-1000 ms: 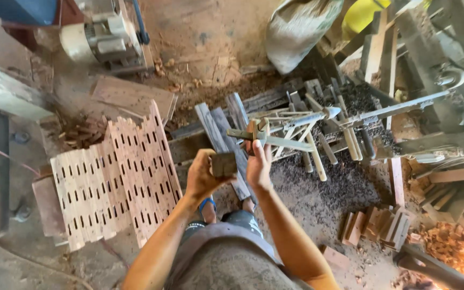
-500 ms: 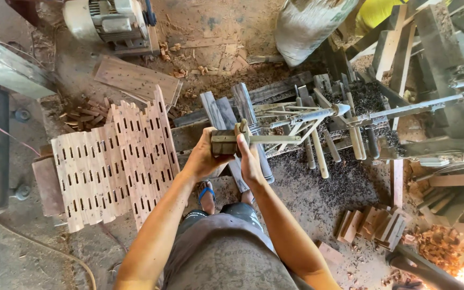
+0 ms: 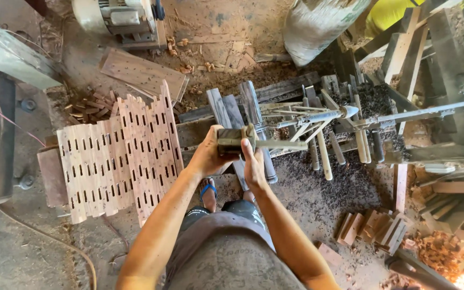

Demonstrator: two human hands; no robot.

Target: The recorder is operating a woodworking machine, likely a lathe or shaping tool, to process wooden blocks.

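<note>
As we looked down from the head camera, both hands met at frame centre around a small dark rectangular wooden block [image 3: 231, 144]. Left hand [image 3: 209, 156] was clenched on the block from its 9 o'clock side, fingers wrapped over the top edge. Right hand [image 3: 253, 164] sat at the block's 4 o'clock, thumb and fingers pressed against its right end; we could not tell whether it truly gripped the block or only steadied it. A thin grey metal rod [image 3: 283, 144] ran from the block toward 3 o'clock, touching the right hand's fingers.

At 9 o'clock of the hands lay a stack of pale slotted wooden boards [image 3: 116, 161], fanned out flat on the dirt floor. At 12 o'clock, just beyond the block, stood dark grey wooden planks [image 3: 232, 110] leaning side by side. At 2 o'clock we saw a long grey metal lathe shaft [image 3: 404, 114] with several turned wooden spindles [image 3: 323, 156] lying beneath it on dark shavings. A white electric motor [image 3: 116, 16] sat at 11 o'clock, far from the hands. A grey woven sack [image 3: 318, 27] stood at 1 o'clock. Short reddish wooden offcuts [image 3: 374, 228] lay in a cluster at 4 o'clock, well apart from the hands. A blue sandal [image 3: 208, 190] on the person's foot showed just below the left wrist.
</note>
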